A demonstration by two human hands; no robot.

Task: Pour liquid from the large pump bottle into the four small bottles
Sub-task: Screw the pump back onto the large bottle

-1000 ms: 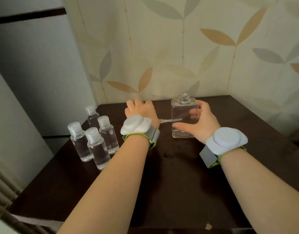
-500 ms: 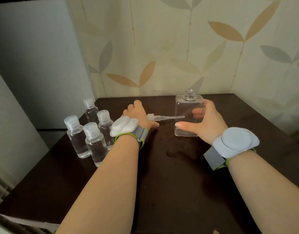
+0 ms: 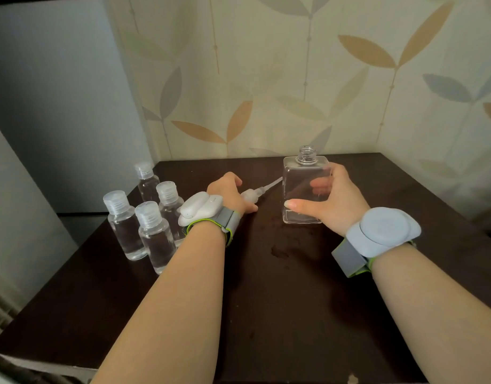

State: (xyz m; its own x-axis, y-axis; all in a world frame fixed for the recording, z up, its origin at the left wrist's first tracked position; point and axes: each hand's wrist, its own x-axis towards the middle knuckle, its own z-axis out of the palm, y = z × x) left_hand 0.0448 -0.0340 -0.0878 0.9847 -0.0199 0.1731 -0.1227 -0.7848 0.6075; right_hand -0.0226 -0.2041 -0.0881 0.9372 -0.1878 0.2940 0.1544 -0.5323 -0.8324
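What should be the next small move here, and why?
Probably the left hand should lay the pump head on the table and let go: the large bottle, gripped by the right hand, looks nearly empty and the small bottles are capped.

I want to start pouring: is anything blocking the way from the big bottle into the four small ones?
Yes: all four small bottles have their caps on, so nothing can go in. The large bottle, gripped by the right hand, has its neck open. The left hand holds the removed pump between them.
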